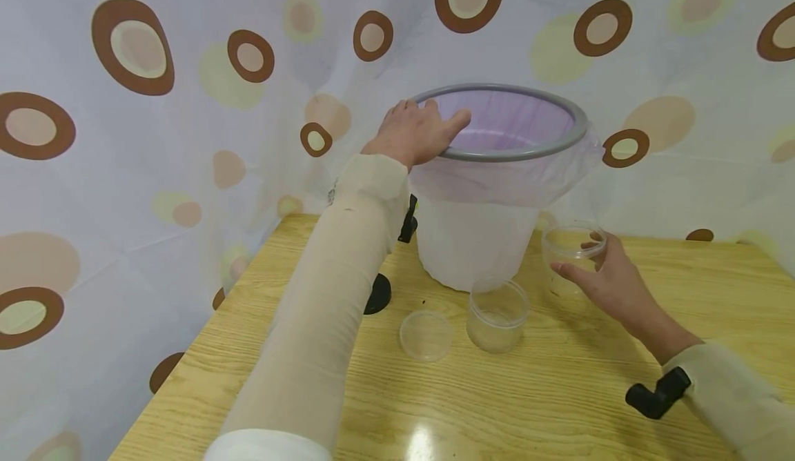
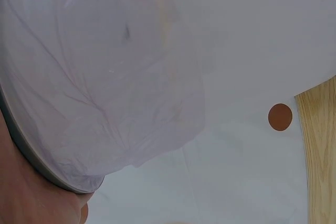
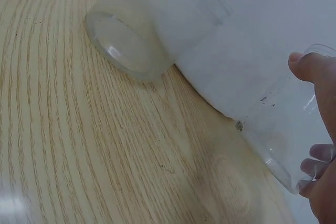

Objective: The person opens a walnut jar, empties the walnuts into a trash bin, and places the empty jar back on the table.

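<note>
My left hand [image 1: 417,133] is on the left side of the grey rim [image 1: 528,152] of a white trash bin [image 1: 472,240], its thumb pointing inward over the opening. In the left wrist view, the hand [image 2: 37,192] presses against the rim beside the purple bag [image 2: 105,77]; most fingers are hidden there. On the bin's right, my right hand [image 1: 611,281] holds a clear plastic jar [image 1: 568,275] between thumb and fingers. Dark specks show on this jar [image 3: 273,129] in the right wrist view.
A second clear jar [image 1: 497,319] stands upright before the bin, with a clear round lid [image 1: 426,337] at its left. A black round thing [image 1: 377,295] lies partly behind my left forearm. Dotted white cloth [image 1: 261,130] hangs behind the wooden table [image 1: 559,392].
</note>
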`<state>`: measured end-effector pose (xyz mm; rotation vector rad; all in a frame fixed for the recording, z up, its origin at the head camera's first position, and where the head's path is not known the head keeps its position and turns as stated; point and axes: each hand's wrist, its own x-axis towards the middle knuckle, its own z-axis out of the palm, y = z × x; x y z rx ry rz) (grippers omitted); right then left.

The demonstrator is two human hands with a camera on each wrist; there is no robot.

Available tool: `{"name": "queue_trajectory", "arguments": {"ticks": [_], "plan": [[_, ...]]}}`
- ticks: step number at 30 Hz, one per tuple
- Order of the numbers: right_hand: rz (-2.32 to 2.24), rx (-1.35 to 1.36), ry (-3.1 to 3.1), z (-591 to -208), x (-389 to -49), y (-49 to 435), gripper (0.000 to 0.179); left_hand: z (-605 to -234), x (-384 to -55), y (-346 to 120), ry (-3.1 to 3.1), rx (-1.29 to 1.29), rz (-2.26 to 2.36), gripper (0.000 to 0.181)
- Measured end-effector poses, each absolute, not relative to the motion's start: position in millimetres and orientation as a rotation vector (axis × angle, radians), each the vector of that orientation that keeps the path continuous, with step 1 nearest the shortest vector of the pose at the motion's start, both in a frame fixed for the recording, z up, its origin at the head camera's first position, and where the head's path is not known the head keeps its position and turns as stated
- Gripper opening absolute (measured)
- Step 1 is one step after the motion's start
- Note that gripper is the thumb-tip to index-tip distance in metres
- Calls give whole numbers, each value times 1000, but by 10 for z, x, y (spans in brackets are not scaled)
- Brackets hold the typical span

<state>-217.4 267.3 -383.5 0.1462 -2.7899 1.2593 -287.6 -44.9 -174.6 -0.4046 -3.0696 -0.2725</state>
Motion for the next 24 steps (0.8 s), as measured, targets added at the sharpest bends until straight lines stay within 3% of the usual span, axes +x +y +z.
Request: {"name": "queue_trajectory", "arguments": {"ticks": [24], "plan": [[1294, 87, -2799, -4080, -2169, 2793, 108, -1729, -2851, -417, -3084, -402, -315, 84]]}}
